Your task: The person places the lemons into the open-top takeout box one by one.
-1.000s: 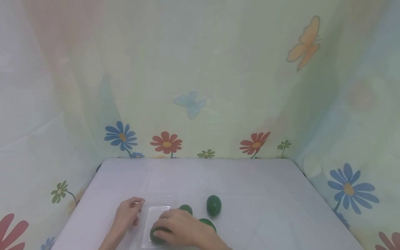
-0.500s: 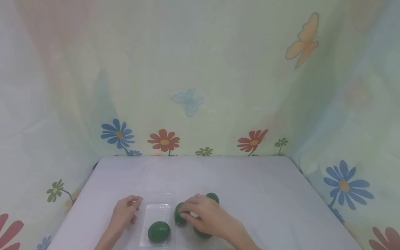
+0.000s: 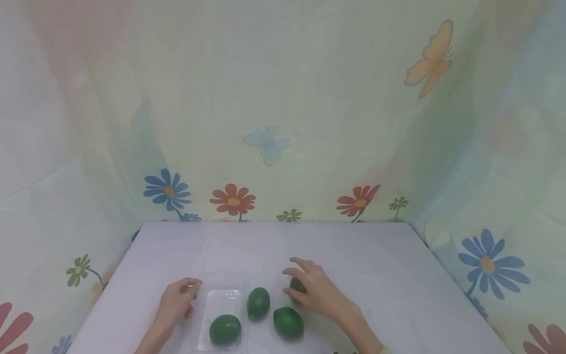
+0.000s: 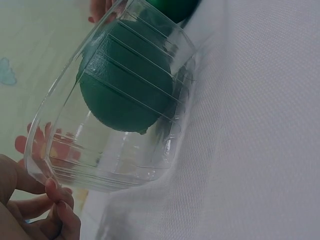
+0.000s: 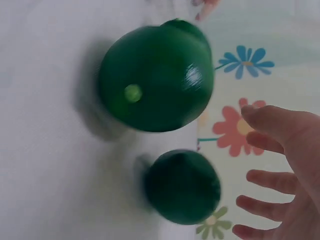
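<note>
A clear plastic container stands on the table with one green lime in it. My left hand pinches the container's rim at a corner, as the left wrist view shows. Right of the container lie two more limes, an upright one and a nearer one. My right hand is over a farther lime, partly hiding it. Its fingers are spread and apart from that lime in the right wrist view, holding nothing.
A white cloth covers the table. Behind it and at both sides hangs a curtain printed with flowers and butterflies.
My right hand has let go of the lime in the container, passed over the limes beside it, and moved right to the farthest one. The left hand stays at the rim.
</note>
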{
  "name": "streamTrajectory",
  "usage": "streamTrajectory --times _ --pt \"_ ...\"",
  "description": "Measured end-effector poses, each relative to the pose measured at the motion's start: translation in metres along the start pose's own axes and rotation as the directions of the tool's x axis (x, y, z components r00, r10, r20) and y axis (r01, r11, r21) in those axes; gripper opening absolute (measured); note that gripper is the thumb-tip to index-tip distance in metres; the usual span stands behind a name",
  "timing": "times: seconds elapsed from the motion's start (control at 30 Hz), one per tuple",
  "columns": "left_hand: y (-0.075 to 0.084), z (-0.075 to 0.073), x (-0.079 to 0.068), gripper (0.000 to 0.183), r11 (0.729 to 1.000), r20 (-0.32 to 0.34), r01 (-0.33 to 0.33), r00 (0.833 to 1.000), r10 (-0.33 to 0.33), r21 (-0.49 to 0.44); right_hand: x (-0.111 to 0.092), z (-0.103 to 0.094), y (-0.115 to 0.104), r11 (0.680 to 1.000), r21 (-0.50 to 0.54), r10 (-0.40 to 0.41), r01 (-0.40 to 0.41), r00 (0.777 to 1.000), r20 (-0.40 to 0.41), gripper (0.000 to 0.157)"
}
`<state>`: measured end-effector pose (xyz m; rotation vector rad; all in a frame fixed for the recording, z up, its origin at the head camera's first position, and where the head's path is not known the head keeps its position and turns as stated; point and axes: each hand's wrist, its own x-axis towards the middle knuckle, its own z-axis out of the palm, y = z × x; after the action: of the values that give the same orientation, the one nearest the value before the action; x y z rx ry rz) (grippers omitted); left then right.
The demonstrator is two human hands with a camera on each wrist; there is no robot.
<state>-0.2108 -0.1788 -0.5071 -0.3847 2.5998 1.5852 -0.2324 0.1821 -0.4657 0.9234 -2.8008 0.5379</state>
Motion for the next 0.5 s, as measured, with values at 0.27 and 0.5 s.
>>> streamTrajectory --times 0.27,0.5 --pt "-0.002 0.002 0.0 0.044 1.0 -0.008 0.005 1.0 -0.005 0.004 0.005 0.022 0.018 0.99 0.057 0.12 -0.126 0.988 0.102 0.053" --pt "0.002 0.002 -0.001 0.041 1.0 -0.026 -0.01 1.0 0.01 0.011 0.008 0.04 0.025 0.995 0.002 0.098 -0.099 0.988 0.116 0.046"
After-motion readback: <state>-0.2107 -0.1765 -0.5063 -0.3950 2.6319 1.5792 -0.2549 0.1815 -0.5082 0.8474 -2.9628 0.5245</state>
